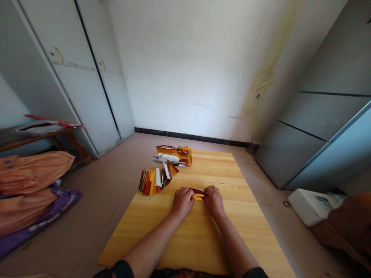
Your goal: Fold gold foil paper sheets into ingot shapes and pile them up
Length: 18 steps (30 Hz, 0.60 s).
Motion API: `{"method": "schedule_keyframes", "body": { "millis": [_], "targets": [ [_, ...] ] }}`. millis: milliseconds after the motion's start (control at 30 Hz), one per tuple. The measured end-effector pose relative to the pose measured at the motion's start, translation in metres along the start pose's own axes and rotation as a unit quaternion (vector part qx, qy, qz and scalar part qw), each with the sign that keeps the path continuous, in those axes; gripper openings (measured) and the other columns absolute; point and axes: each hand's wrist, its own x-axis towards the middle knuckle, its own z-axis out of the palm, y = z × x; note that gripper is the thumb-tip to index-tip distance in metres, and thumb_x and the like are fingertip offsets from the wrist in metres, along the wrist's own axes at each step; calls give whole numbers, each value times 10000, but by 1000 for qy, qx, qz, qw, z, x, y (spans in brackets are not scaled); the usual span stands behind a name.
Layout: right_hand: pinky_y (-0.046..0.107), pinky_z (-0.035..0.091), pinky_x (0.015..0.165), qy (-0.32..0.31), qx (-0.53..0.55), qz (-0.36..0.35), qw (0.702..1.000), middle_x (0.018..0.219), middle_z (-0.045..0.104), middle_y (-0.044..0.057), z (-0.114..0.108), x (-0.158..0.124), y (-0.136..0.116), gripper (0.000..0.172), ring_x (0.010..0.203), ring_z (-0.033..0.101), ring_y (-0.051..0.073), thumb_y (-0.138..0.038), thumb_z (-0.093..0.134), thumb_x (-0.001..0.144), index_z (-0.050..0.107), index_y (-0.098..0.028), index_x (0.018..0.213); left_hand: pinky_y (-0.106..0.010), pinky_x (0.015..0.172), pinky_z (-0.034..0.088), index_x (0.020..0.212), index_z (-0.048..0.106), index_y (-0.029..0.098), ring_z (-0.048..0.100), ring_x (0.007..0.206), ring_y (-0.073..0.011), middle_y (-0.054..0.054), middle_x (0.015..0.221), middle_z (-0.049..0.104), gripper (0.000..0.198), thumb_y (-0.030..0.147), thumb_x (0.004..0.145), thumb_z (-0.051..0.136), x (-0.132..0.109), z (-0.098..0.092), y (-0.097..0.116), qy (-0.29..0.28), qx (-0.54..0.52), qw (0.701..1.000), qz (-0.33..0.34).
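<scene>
The left hand [183, 202] and right hand [215, 201] are gripping opposite ends of a shiny brown strip [198, 197] on or just over the table [199, 243], maybe steadying it, while a crinkly pile [150, 182] and a farther pile [184, 155] are sitting beyond, maybe leaving room.

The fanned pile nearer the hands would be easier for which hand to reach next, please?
Probably the left hand, nearer the fanned pile than the right hand, though both hold the brown piece.
</scene>
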Motion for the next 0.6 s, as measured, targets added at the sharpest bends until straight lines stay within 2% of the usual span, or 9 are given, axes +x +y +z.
{"method": "schedule_keyframes", "body": {
  "millis": [167, 300, 367, 500, 600],
  "targets": [
    [237, 288, 693, 8, -5, -9, 1000, 913, 587, 26, -5, -3, -6, 206, 919, 493, 162, -37, 495, 737, 576, -200, 834, -301, 772, 383, 876, 535, 198, 528, 870, -188, -24, 881, 591, 175, 127, 728, 594, -2, 5, -3, 33, -31, 998, -32],
    [243, 278, 691, 4, 1, -6, 1000, 888, 596, 31, -7, -5, -10, 193, 889, 495, 165, -39, 485, 753, 572, -193, 831, -306, 802, 404, 1023, 498, 191, 546, 874, -185, -21, 876, 589, 332, 102, 715, 584, -2, 7, -4, 52, -45, 997, -38],
    [248, 290, 711, 15, 4, -2, 1000, 927, 597, 36, -7, -5, -10, 191, 912, 495, 172, -68, 496, 776, 575, -200, 889, -310, 808, 406, 1057, 485, 189, 551, 879, -186, -20, 872, 591, 365, 99, 717, 580, -2, 7, -3, 53, -43, 997, -33],
    [262, 313, 769, 39, 4, -15, 999, 1059, 579, 46, -6, -7, -9, 301, 997, 482, 183, -91, 516, 792, 563, -232, 1053, -311, 792, 409, 1050, 488, 189, 553, 872, -190, -18, 859, 594, 355, 110, 718, 584, -3, 7, -4, 51, -36, 998, -30],
    [264, 318, 765, 39, 0, -24, 999, 1089, 570, 41, -4, -8, -7, 246, 989, 482, 183, -112, 515, 811, 595, -250, 998, -312, 800, 410, 1074, 481, 187, 552, 874, -189, -20, 861, 596, 378, 107, 718, 578, -2, 10, -5, 55, -34, 997, -33]
  ]
}}
